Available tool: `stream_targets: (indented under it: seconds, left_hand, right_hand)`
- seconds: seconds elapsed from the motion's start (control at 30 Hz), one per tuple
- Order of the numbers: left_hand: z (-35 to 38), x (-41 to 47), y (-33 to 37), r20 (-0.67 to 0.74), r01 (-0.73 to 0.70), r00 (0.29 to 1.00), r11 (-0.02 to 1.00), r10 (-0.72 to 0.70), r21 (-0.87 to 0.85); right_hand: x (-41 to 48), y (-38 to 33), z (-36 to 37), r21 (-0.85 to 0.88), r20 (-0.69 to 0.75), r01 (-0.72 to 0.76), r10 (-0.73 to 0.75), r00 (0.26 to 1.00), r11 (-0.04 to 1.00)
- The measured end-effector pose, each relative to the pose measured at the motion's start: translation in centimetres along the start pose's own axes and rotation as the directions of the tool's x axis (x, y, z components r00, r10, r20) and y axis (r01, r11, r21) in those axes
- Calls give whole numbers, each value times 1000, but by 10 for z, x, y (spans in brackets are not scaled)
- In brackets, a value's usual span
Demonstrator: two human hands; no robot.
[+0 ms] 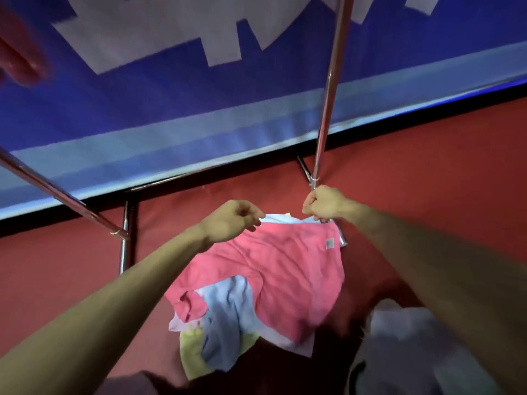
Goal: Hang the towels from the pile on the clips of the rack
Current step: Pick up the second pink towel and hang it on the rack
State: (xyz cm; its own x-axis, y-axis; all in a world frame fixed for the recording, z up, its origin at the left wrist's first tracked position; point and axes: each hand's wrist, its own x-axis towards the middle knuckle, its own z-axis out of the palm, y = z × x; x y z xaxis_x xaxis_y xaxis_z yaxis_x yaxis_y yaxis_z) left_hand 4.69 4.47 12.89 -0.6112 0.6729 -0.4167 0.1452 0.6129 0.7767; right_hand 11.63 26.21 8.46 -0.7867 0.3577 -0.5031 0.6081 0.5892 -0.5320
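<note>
Over the pile (225,315), the left hand (231,220) and right hand (325,206) each pinch the top edge of one pink towel (285,266); its one grey tag (330,243) is unreadable.

arms: left arm (114,297) and right arm (445,269) both bare as far as I can see | hands: left hand (231,220), right hand (325,206) bare | clothing: pale grey cloth (413,352) low right, dull mauve cloth (128,380) at bottom; both blurred, which garment unclear
</note>
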Motion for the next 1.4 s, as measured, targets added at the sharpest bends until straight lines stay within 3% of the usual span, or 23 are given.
stream_targets:
  seconds: [0.2, 0.4, 0.7, 0.9, 0.97, 1.03, 1.17, 1.2, 1.27, 1.33, 1.4]
  left_hand:
    - [41, 59, -26, 98, 52, 994, 998, -55, 34]
    - [68, 86, -52, 128, 55, 990, 998, -57, 19]
    - [80, 89, -60, 180, 79, 980, 997, -79, 5]
    - [60, 70, -46, 101, 48, 994, 998, -44, -40]
    - [47, 58, -34, 66, 39, 997, 996, -34, -82]
    - [31, 44, -22, 45, 14, 999, 996, -10, -87]
    - [-1, 7, -5, 4, -37, 999, 996, 38, -85]
    - [-8, -5, -2, -13, -49, 999, 995, 48, -89]
    - [-21, -30, 5, -45, -74, 997, 994, 70, -81]
    - [-34, -56, 12, -91, -105, 991, 992, 98, -68]
    - [-45, -80, 20, -170, -139, 978, 985, 120, -101]
  right_hand:
    - [44, 84, 46, -109, -87, -240, 231, 969, 965]
    - [58, 141, 100, 50, -123, -447, 450, 885, 893]
    - [70, 156, 145, 386, -195, -505, 604, 773, 772]
    - [66, 140, 138, 633, -145, -454, 672, 726, 627]
    - [73, 142, 140, 673, -137, -405, 643, 753, 618]
    - [89, 143, 140, 634, -142, -358, 559, 817, 685]
    - [36, 48, 90, 556, -140, -143, 262, 955, 818]
    - [19, 23, 78, 533, -154, -79, 188, 970, 842]
    - [-9, -16, 60, 549, -49, -17, 52, 997, 836]
    - [-36, -51, 40, 533, 52, 53, -95, 994, 844]
    - [-60, -82, 24, 466, 53, 168, -217, 975, 869]
